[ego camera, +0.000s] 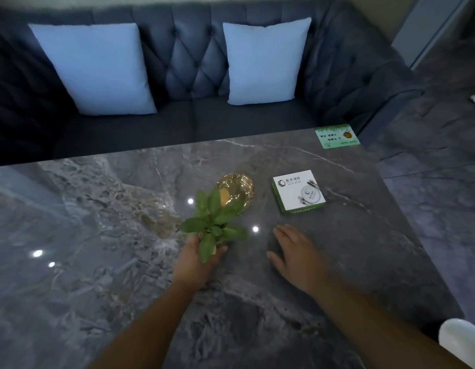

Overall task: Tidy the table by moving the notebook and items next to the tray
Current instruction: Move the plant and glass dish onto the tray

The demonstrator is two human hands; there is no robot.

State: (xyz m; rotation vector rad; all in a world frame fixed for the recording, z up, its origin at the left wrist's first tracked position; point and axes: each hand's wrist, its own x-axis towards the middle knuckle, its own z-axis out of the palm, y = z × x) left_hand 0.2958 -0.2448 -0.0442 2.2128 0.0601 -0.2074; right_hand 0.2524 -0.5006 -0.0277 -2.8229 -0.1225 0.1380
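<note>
A small green leafy plant (213, 222) stands near the middle of the grey marble table (98, 235). My left hand (196, 259) is closed around its pot, which the hand and leaves hide. Just behind the plant sits a round golden glass tray (237, 189). To the right of the tray lies a white notebook-like box (299, 191) with green sides and a printed logo. My right hand (295, 254) rests flat on the tabletop with fingers apart, holding nothing, in front of the white box.
A green card (337, 135) lies at the table's far right corner. A dark tufted sofa (193, 75) with two pale cushions runs behind the table. A white rounded object (460, 342) shows at the lower right edge. The table's right edge drops to a dark floor.
</note>
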